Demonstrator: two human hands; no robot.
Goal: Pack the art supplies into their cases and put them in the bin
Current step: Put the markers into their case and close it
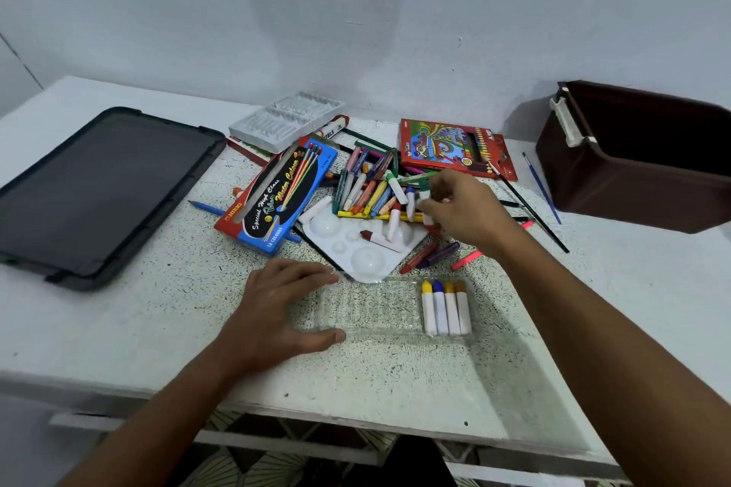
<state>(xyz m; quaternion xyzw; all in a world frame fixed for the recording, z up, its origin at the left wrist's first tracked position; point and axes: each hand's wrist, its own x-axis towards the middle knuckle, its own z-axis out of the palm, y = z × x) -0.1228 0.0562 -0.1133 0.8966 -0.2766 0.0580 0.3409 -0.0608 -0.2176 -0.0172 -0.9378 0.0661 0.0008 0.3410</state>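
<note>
The right hand (pixel 463 210) reaches into the heap of loose crayons (pixel 368 190) at the middle of the bench (pixel 158 328), its fingers curled and pinching a white-wrapped crayon (pixel 425 196) at the heap's right edge. The left hand (pixel 277 312) lies flat on the bench with straight, spread fingers, its fingertips and thumb touching the left end of a clear plastic tray (pixel 375 308) that sits near the front edge. Four crayons (pixel 446 306) with white wrappers stand side by side in the tray's right end, tipped yellow, blue, orange and ochre.

Just behind the tray lies a white paint palette (pixel 356 245), with a brown-tipped crayon (pixel 374 239) resting on it. A few more crayons and coloured pencils are scattered to the right of the palette. Left of the heap is a blue and red water colour box (pixel 277 194), and behind that a white moulded insert tray (pixel 285 119). A red coloured pencil box (pixel 447 148) lies at the back right, with thin paintbrushes (pixel 542 190) beside it. The dark brown bin (pixel 641 158) stands open at the bench's far right, well apart from the tray, and its black lid (pixel 95 194) lies flat at the far left.
</note>
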